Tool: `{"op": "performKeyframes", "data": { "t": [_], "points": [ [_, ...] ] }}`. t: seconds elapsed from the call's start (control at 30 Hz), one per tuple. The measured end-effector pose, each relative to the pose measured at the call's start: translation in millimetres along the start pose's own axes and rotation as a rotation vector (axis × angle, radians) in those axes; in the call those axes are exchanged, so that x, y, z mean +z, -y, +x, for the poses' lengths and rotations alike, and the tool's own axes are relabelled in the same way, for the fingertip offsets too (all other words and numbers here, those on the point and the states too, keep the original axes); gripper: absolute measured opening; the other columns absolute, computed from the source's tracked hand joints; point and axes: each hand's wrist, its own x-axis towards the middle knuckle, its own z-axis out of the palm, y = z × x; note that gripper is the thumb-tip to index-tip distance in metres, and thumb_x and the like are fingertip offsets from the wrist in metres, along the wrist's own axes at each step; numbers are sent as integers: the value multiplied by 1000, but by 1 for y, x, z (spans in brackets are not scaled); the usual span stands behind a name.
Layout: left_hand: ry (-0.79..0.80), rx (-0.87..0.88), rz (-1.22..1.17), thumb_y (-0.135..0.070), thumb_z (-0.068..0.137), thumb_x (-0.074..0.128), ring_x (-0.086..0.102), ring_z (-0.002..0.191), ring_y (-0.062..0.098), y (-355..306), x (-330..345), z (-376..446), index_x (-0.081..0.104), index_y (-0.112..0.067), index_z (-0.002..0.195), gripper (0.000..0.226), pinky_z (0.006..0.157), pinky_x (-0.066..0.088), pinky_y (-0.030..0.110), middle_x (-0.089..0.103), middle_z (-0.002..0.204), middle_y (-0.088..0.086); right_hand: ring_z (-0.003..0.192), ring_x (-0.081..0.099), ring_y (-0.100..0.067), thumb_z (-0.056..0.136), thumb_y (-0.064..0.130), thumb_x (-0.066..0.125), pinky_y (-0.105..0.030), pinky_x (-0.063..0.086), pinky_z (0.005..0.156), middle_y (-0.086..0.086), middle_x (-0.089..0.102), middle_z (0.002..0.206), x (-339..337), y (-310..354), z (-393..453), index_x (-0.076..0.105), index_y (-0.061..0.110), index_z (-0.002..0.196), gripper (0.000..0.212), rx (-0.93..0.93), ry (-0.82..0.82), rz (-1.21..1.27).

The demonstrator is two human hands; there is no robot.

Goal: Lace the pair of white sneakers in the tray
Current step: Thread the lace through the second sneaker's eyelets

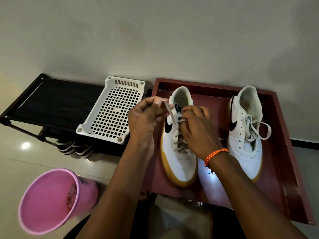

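- A dark red tray [279, 121] lies on the floor against the wall, and both white sneakers stand in it, toes toward the near side.
- The left sneaker [179, 159] is white with a black swoosh on its side and a tan-yellow sole; its pale grey lace [179, 144] crosses through the lower eyelets.
- The left hand [146, 114] pinches one end of that lace between thumb and fingertips, pulling it up and to the left.
- The right hand [198, 128] has its fingers curled onto the lace at the upper eyelets; an orange cord bracelet [215, 153] circles its wrist.
- The right sneaker [245, 135], well apart to the right, has its lace lying loose in open loops.
- Left of the tray sit a white perforated basket [112, 109], a black rack [51, 100] and, nearer, a pink bucket [51, 200].
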Motion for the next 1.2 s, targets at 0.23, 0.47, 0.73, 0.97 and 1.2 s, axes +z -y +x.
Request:
{"op": "performKeyframes", "data": {
  "t": [0.23, 0.47, 0.73, 0.97, 1.2],
  "points": [
    [-27, 74, 673, -36, 103, 55, 68, 74, 17, 9, -13, 10, 63, -24, 105, 15, 71, 56, 38, 77, 91, 2, 131, 41, -24, 101, 22, 53, -42, 40, 111, 3, 60, 140, 0, -6, 3, 69, 16, 108, 18, 5, 7, 112],
    [173, 300, 1189, -42, 98, 67, 64, 87, 18, 40, -17, 11, 74, -26, 82, 24, 78, 56, 48, 66, 83, -6, 131, 41, -24, 99, 20, 58, -40, 41, 108, 6, 60, 141, -1, -7, 2, 69, 18, 106, 13, 9, 20, 129],
    [154, -3, 305, -13, 105, 66, 72, 91, 28, 13, -7, 5, 75, -7, 85, 22, 91, 63, 44, 74, 96, 21, 131, 37, -21, 98, 20, 60, -37, 39, 109, 7, 60, 140, -4, -10, 3, 70, 18, 108, 15, 21, 24, 162],
    [103, -103, -243, -18, 108, 54, 70, 79, 19, -7, -9, 4, 60, -16, 93, 16, 84, 63, 38, 67, 86, 3, 133, 37, -21, 98, 22, 62, -37, 39, 110, 9, 59, 141, -5, -9, 2, 71, 19, 109, 14, 19, 39, 177],
    [114, 282, 1255, -61, 104, 43, 62, 87, 24, 30, -22, 19, 64, -32, 80, 44, 74, 46, 38, 62, 86, -1, 134, 36, -20, 97, 23, 62, -36, 38, 110, 10, 57, 143, -5, -9, 2, 71, 19, 111, 16, 17, 42, 169]
  ]
}}
